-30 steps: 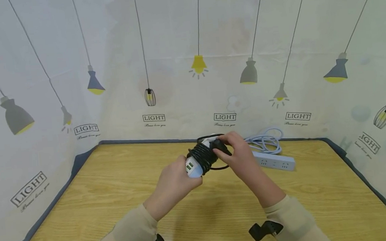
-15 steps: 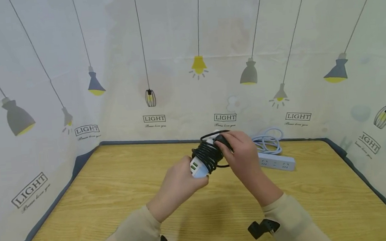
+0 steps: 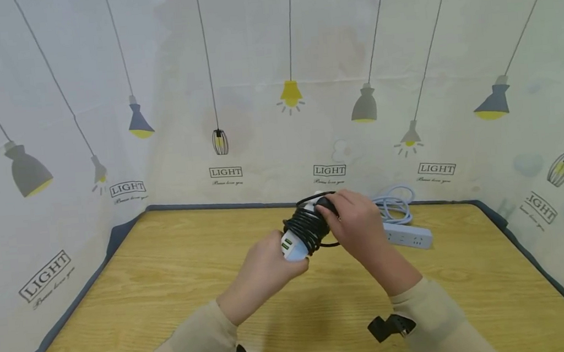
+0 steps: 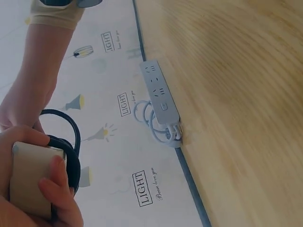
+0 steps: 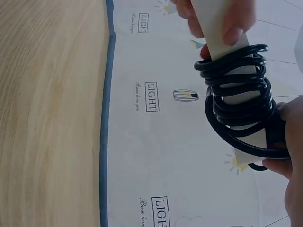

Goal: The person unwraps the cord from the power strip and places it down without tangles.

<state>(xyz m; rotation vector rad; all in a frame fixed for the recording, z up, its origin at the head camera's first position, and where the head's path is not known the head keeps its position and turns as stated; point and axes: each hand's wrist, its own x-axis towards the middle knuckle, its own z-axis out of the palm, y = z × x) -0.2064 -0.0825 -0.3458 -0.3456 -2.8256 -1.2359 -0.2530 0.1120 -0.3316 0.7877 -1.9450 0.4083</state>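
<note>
In the head view a white power strip [image 3: 295, 248] with USB ports is raised above the table. My left hand [image 3: 259, 269] grips its near end, fingers curled around it. A black cord [image 3: 307, 230] is wound in several turns about the strip's middle, and the right wrist view shows these turns [image 5: 241, 90] closely. Toward the far end, my right hand [image 3: 361, 222] pinches the black plug [image 3: 327, 204], whose far side is hidden. A loose loop of cord hangs out beside the right hand. The left wrist view shows the strip's pale end [image 4: 33, 177] between my left fingers.
Another power strip [image 3: 411, 236], pale grey, lies at the table's back right, with its light-coloured cable [image 3: 395, 207] coiled behind it. The wooden table [image 3: 179, 261] ends at a printed cloth backdrop [image 3: 259, 144] on the back and sides.
Both hands have shifted slightly right with the wrapped power strip. The right hand keeps the plug pinched against the strip's far end. The grey strip on the table has not moved.
</note>
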